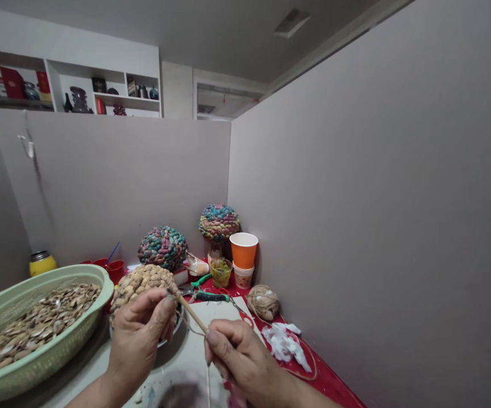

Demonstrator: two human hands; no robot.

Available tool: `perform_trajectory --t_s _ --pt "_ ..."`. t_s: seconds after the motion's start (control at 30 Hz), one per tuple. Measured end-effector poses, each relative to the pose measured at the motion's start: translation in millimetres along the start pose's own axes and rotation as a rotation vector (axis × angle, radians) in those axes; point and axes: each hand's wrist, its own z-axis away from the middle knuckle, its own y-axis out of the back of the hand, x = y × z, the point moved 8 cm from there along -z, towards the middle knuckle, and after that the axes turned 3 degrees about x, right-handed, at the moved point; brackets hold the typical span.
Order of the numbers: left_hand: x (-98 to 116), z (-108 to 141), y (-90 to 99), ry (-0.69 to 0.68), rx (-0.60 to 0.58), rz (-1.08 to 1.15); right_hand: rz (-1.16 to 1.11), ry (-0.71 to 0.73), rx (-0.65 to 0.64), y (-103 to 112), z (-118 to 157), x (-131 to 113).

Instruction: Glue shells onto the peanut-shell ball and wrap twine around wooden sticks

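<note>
Nearby, tan ball [144, 281] in bowl [179, 324]

Both forearms enter from the lower edge, bare as far as they show: the left forearm [101, 390] slants up to the right, the right forearm [302, 392] up to the left. The left hand [141, 328] is raised slightly higher, wrist fairly straight, its thumb and index finger drawn together in a pinch at the tips; the remaining fingers are mostly hidden behind. The right hand [245, 352] sits lower, near the left but not touching it, fingers curled inward in a closed grip, the thumb bent over the front with its nail showing.
</note>
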Motion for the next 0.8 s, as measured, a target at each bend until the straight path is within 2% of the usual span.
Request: perform_trajectory --t_s 0.2,0.3,0.4,0.53,0.67,0.8 --pt "-7 0 -1.2 0.053 -0.012 0.039 -0.433 -0.191 -0.175 -17 -2 14" --pt "-11 -1 -0.7 0.079 -0.007 0.073 -0.532 -0.250 -0.219 -21 -2 17" --pt "-13 -2 0.9 0.097 0.026 0.098 -0.389 -0.220 -0.092 -11 -5 17" --pt "-15 -2 1.4 0.122 0.048 0.105 -0.076 -0.052 0.153 10 -5 6" --pt "-16 -2 2.3 0.115 0.049 0.091 0.189 0.075 0.192 11 0 -7" --pt "-16 -1 2.2 0.104 0.041 0.089 0.250 0.099 0.187 10 3 -10"
